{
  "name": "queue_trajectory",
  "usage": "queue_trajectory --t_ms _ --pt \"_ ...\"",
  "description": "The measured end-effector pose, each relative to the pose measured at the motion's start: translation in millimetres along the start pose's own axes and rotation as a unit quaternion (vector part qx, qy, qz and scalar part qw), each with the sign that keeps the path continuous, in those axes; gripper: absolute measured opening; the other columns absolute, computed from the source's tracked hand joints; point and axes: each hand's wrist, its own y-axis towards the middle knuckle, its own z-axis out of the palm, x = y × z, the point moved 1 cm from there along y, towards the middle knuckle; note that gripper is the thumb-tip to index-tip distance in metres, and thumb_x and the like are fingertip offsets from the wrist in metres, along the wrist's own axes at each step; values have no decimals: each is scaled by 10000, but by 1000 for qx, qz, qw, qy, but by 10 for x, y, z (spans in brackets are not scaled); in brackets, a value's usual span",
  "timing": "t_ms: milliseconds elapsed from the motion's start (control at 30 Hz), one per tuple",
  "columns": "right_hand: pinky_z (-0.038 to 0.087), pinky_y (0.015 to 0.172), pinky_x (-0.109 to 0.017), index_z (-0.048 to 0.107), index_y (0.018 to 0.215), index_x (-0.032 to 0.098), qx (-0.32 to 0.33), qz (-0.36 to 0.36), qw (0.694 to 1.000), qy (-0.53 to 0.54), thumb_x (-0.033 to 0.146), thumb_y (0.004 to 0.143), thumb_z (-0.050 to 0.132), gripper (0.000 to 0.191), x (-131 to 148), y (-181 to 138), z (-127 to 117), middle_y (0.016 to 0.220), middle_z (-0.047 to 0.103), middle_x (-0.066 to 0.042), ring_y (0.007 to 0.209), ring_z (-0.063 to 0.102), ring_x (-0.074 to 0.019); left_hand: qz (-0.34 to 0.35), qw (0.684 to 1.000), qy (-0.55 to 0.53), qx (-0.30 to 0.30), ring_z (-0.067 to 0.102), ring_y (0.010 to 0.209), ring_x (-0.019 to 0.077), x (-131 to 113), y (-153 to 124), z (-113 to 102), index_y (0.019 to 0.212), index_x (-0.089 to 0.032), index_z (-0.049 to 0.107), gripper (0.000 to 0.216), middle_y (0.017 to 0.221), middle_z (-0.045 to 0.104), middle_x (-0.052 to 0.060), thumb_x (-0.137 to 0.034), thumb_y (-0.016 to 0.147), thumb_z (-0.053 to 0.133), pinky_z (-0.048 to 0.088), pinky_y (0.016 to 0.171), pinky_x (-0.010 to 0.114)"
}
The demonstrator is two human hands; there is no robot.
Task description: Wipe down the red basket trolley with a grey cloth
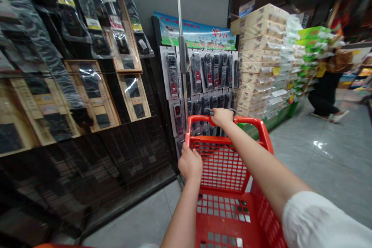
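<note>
A red plastic shopping basket (229, 209) stands in front of me, its mesh walls and bottom bare. My right hand (222, 116) is closed over the grey grip of the basket's far handle (255, 124). My left hand (190, 162) is curled around the basket's left rim near the corner. My right arm, with a white sleeve, stretches over the basket.
A wire rack (72, 85) of packaged dark goods fills the left. Straight ahead hangs a display of dark packaged items (209, 73) behind a metal pole (181, 38). Stacked boxes (261, 54) stand to the right, and a person (328, 85) walks on the grey tiled floor.
</note>
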Motion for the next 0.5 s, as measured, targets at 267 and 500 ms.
queue_trajectory --t_ms 267,500 --pt "427 882 -434 591 1264 366 -10 -146 989 10 261 874 440 431 759 -31 236 1228 643 -76 1123 574 -268 9 1000 7 -6 701 891 258 35 49 52 1303 -121 460 405 1126 679 146 -242 919 418 477 647 313" --pt "441 853 -405 656 1165 287 22 -194 980 -37 242 831 505 370 446 -3 82 1130 693 -94 1050 620 -269 16 1000 14 15 703 898 273 102 84 44 1309 -162 459 411 1128 687 134 -142 911 358 480 659 338"
